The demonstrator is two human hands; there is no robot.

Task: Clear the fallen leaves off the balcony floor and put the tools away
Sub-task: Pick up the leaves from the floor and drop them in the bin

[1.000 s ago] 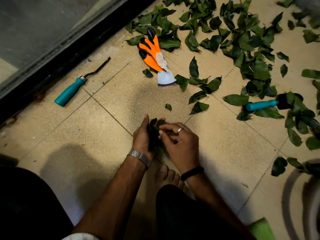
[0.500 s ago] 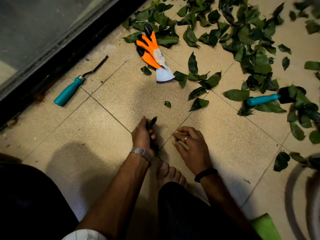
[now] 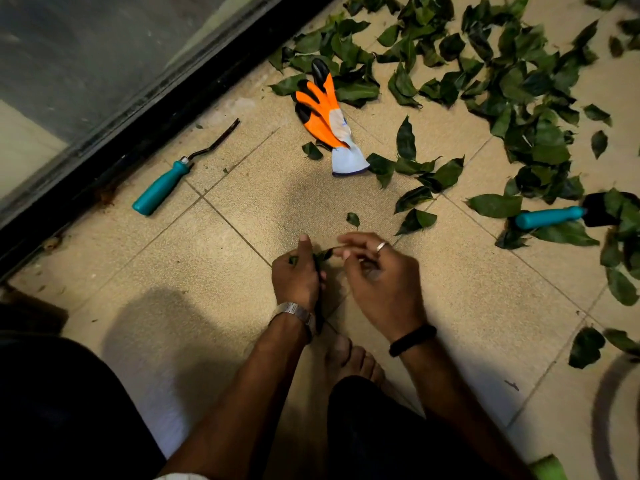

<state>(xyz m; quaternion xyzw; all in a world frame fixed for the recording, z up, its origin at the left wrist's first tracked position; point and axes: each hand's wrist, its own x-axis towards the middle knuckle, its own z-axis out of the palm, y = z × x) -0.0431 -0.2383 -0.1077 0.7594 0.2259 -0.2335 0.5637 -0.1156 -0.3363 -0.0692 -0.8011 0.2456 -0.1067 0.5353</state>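
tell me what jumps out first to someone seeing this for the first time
The orange glove lying on the pale tile floor at upper centre catches the eye first, with the green leaves scattered thickly to its right. Next, in the middle foreground, the left hand grips a bunch of gathered leaves while the right hand reaches to it.

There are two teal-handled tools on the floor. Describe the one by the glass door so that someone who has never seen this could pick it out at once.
Follow the dark door track along the left. Just beside it on the tiles lies the hook tool: a teal handle with a thin, bent dark metal shaft. Unlike the other teal-handled tool, half buried in leaves on the right, it lies on bare tile.
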